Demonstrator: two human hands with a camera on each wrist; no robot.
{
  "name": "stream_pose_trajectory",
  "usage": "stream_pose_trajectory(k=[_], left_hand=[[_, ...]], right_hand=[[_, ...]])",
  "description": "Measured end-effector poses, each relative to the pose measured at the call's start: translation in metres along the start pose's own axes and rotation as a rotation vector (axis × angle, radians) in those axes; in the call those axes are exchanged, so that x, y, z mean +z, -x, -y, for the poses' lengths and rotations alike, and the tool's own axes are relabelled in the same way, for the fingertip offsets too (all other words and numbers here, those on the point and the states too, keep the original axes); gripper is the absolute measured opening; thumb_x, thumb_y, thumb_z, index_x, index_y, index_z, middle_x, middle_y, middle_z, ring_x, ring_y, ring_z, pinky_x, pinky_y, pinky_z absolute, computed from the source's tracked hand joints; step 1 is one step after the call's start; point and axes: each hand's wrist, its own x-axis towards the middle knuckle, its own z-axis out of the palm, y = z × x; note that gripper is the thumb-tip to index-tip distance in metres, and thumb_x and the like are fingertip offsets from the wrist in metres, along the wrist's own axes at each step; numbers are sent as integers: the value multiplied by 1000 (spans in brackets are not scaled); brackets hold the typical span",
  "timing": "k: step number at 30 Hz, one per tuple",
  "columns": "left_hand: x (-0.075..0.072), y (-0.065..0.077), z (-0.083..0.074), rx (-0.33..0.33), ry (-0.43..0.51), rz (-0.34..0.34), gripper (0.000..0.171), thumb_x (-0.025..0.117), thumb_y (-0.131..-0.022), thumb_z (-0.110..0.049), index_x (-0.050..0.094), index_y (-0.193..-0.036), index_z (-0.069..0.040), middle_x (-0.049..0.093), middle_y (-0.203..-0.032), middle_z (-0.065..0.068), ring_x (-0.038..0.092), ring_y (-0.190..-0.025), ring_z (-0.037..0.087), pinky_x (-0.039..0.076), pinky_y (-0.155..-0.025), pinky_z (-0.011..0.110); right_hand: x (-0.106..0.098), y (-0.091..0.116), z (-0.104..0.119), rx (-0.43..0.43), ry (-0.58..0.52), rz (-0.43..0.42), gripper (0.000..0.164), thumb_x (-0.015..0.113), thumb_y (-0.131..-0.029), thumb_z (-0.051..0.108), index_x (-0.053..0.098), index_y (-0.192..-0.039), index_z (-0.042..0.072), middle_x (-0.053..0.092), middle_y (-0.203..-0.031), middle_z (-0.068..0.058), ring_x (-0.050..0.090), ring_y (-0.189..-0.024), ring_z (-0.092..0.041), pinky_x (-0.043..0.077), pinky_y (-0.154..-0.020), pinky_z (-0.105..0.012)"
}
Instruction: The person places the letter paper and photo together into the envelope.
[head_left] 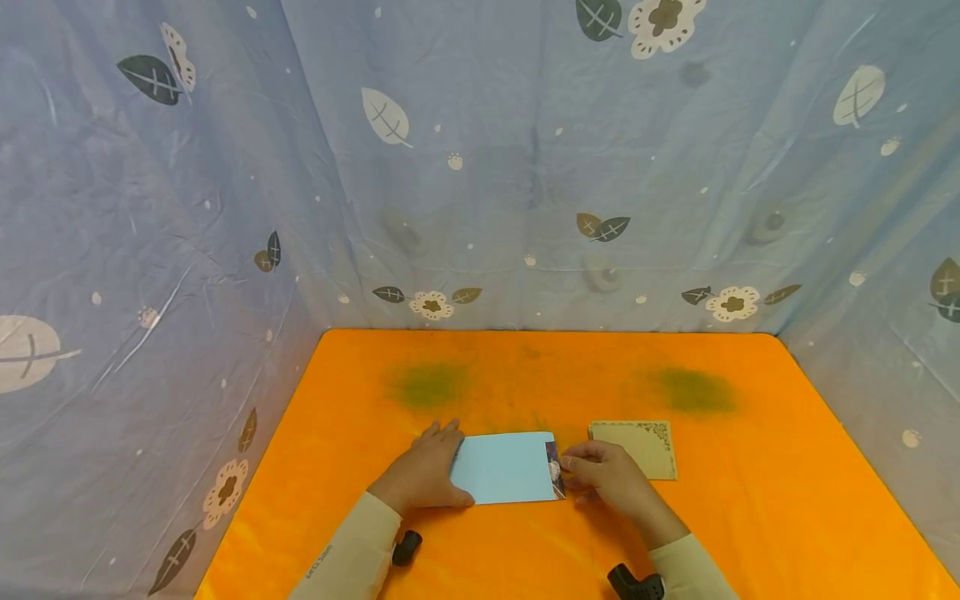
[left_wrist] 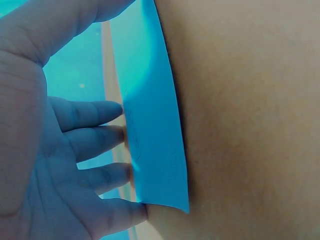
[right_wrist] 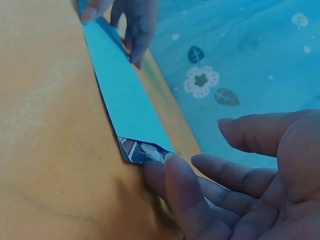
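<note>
A: What does the pale blue envelope (head_left: 502,468) look like?
B: Flat, long and plain, lying crosswise at the lower centre of the head view. The left wrist view shows faint marks near its left end.

A: And the strip at its right end?
B: A dark printed card (head_left: 556,468) juts out of the mouth. The right wrist view shows navy, a whitish shape, a brownish patch and white lines.

A: Where are the hands?
B: The left hand (head_left: 429,468) spreads around the envelope's left end, thumb at the lower edge, the other fingers fairly straight along the far side. The right hand (head_left: 611,477) pinches a corner of the card between thumb and finger.

A: How many of each?
B: One envelope, one visible card, two hands, two black wrist devices (head_left: 407,548), at the bottom of the frame. Right of centre lies a cream paper (head_left: 651,448) with a scrolled corner, partly behind the right hand; I can't tell whether it's one sheet or several.

A: Underneath?
B: One orange tabletop (head_left: 765,475), with two greenish patches (head_left: 431,385) towards its far edge.
</note>
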Motion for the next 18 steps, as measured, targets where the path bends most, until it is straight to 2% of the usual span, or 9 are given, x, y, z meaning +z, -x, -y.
stream_pose_trajectory(k=[9,18], left_hand=[[1,0,1,4,-8,-15,105,94,-81,-51,49,-162,-2,31,-174,19,23,-159,48,28,-121,70],[2,1,1,4,-13,-18,106,94,-81,-52,48,-162,-1,31,-174,19,24,-159,48,28,-122,69]], right_hand=[[1,2,2,4,-16,-5,39,65,-112,19,66,-132,-14,71,-120,-21,74,-103,-38,65,-75,-46],[6,1,0,-4,-48,-9,43,67,-111,21,63,-137,-12,68,-129,-22,73,-103,-39,65,-76,-46]])
